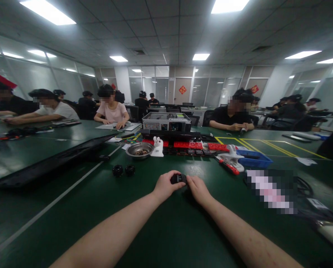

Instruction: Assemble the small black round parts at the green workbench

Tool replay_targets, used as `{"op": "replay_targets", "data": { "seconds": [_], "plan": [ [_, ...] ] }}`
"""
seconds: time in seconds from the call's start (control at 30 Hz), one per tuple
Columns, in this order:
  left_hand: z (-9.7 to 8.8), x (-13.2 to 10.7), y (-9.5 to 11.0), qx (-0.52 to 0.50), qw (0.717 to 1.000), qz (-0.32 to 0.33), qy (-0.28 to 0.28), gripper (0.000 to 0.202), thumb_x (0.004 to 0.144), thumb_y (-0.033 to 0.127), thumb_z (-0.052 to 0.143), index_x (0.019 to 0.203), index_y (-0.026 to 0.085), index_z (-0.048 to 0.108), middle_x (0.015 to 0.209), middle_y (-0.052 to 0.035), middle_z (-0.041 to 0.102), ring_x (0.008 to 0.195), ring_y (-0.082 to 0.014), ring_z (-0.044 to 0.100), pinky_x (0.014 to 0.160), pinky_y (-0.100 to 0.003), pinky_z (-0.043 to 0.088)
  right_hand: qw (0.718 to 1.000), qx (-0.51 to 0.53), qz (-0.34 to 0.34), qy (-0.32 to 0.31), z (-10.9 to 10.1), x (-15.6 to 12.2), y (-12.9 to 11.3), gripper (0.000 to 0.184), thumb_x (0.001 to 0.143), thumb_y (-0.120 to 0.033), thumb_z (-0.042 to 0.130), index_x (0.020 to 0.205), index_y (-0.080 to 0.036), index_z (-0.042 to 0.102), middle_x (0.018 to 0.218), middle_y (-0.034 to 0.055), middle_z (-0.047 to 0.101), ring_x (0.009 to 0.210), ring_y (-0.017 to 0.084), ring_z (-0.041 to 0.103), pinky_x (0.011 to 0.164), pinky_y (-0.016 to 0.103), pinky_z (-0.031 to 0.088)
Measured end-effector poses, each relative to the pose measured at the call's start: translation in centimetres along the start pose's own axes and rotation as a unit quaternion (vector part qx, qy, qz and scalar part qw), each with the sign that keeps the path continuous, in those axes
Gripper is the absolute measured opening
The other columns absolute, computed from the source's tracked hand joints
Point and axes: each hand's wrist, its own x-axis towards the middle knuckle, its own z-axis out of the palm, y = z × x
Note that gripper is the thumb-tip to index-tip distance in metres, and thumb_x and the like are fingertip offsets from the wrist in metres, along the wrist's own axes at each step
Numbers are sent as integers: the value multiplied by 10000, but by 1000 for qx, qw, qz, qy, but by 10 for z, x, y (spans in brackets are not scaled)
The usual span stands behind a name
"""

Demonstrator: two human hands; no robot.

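A small black plastic part (179, 179) with blocky ridges on its face is held up over the green table in front of me. My left hand (167, 184) grips it from the left, thumb across the near side and fingers behind. At its right end, my right hand (196, 186) closes with fingertips pressed on it; its lower fingers are partly hidden. Its exact kind is too small to tell. To the left on the tabletop lie two round black pieces (117, 170) (130, 170), side by side and untouched.
Beyond my hands stand a metal bowl (140, 150) of small metal bits, a white stand (158, 147), red blocks (187, 144) and an open computer case (166, 121). A red-handled tool (229, 166) and blue tray (253, 158) lie right; a long black panel (49, 160) lies left. Co-workers sit across.
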Motion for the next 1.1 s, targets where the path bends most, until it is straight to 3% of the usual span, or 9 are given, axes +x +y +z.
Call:
{"op": "replay_targets", "data": {
  "seconds": [0.1,0.23,0.37,0.47,0.6,0.77,0.93,1.1],
  "plan": [
    [2,2,-4,-41,999,-22,-11,400,608,451,579,918,200,557,865,-35,586,770,-173,554,677,-293,445,1000,6,-5,-4,0,0,-1,431,842,-404,230,590,-174,495,611,24,527,628,154,467,583,264,334],
    [6,6,-11,-144,985,-82,-43,435,644,482,528,938,161,520,819,-44,564,529,-116,549,488,-250,450,1000,10,-23,2,-1,0,-2,322,822,-385,319,717,-170,534,708,36,548,704,163,479,635,273,355],
    [7,7,-15,-175,979,-93,-43,442,651,490,515,935,150,511,808,-45,558,485,-101,538,457,-238,442,999,35,-38,4,-1,0,0,255,796,-370,390,836,-169,542,807,46,562,772,168,485,689,278,362],
    [6,6,-12,-152,985,-78,-31,436,653,487,513,938,157,524,837,-52,564,564,-125,554,490,-250,452,999,47,-26,2,0,1,1,322,814,-401,335,781,-165,551,773,41,567,749,169,490,673,277,360],
    [3,3,-6,-56,998,-24,-4,393,630,450,555,919,184,560,844,-34,588,736,-162,553,659,-289,447,998,64,28,-6,1,1,3,508,836,-451,196,571,-159,515,591,25,535,621,154,492,605,268,352],
    [2,1,-4,-38,999,-5,-8,401,603,442,586,922,199,566,847,-28,596,763,-170,551,699,-295,433,998,50,27,-10,1,0,3,492,823,-464,234,547,-161,507,580,25,527,620,156,491,593,266,351],
    [6,5,-11,-173,983,-59,-33,437,635,454,550,944,145,529,835,-58,574,561,-134,556,537,-281,458,999,31,-40,16,-3,-2,-4,326,812,-394,331,726,-161,542,723,47,552,713,169,489,652,286,371],
    [8,10,-14,-261,960,-101,-34,427,639,426,557,930,118,514,781,-62,562,560,-130,552,495,-262,453,995,63,-75,0,-3,-1,-2,284,789,-343,404,966,-155,521,900,77,554,840,183,490,752,313,375]
  ]
}}
